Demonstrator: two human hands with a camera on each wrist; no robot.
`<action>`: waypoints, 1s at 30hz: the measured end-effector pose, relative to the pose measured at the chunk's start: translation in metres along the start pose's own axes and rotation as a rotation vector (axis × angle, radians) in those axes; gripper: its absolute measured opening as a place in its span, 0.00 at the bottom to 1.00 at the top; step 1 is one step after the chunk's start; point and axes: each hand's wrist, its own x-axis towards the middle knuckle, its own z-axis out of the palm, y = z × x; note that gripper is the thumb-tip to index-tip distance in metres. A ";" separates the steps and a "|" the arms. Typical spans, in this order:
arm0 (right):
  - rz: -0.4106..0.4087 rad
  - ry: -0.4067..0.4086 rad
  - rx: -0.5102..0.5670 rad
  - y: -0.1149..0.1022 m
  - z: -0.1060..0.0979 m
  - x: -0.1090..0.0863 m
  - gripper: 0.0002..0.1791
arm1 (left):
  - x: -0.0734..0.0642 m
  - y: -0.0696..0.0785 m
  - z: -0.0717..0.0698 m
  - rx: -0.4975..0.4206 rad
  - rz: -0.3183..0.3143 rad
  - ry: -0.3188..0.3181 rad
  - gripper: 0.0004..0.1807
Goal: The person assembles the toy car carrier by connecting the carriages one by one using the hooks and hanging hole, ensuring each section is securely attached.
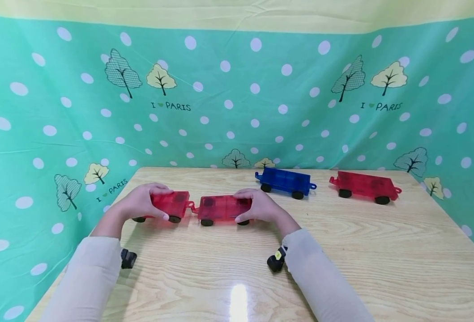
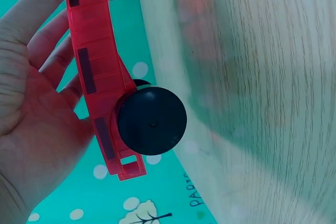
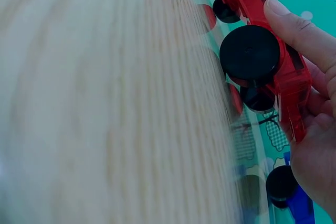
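Two red toy wagons stand end to end on the left half of the table. My left hand (image 1: 140, 203) grips the left red wagon (image 1: 176, 202) from above, thumb on the near side. The right red wagon (image 1: 219, 208) is held by my right hand (image 1: 263, 206), gripping its right end. Between the wagons, a hook and a ring overlap in the head view. In the left wrist view, the left wagon (image 2: 92, 61) shows a black wheel and an end ring. The right wagon's black wheels (image 3: 249, 56) are close to the tabletop in the right wrist view.
A blue wagon (image 1: 288, 180) stands at the back of the wooden table (image 1: 341, 268), right of my right hand. Another red wagon (image 1: 365, 186) is farther right. Behind the table hangs a green dotted cloth (image 1: 237, 98). Black wrist cameras (image 1: 276, 261) sit below both wrists.
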 end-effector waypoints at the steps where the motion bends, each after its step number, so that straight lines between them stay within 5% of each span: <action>1: 0.000 0.001 0.001 0.000 0.000 0.000 0.39 | 0.000 0.001 0.000 -0.003 -0.001 -0.005 0.46; 23: -0.005 -0.013 -0.002 -0.001 0.004 0.000 0.39 | 0.005 -0.005 0.009 0.018 0.013 -0.039 0.43; 30: -0.006 -0.033 0.004 -0.001 0.004 -0.001 0.40 | 0.006 -0.013 0.014 -0.005 -0.030 -0.056 0.44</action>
